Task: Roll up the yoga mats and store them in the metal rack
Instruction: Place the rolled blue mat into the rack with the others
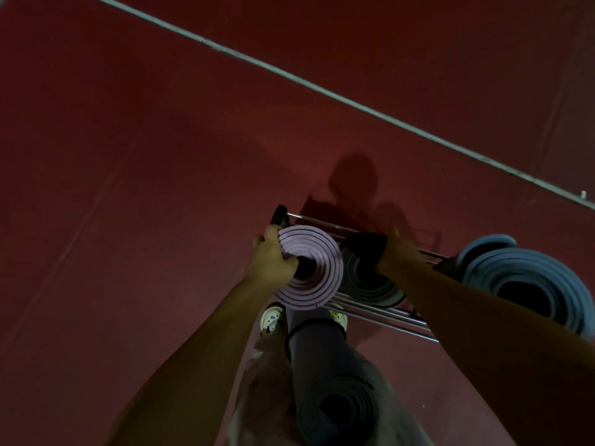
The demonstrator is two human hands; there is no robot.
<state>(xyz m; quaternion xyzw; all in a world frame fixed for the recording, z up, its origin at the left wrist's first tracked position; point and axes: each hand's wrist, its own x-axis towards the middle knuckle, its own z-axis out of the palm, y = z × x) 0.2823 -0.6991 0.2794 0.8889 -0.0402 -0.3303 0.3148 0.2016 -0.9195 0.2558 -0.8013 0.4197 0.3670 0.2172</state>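
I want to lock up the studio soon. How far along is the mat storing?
Done: a black mat and a blue mat stand rolled in the metal rack. In hand: the left hand grips the rolled pink mat at the rack's end, while the right hand holds the black one. Left: a dark rolled mat near the person's legs isn't racked.

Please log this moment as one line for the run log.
left hand grips pink mat in rack | right hand on dark mat | blue mat stored
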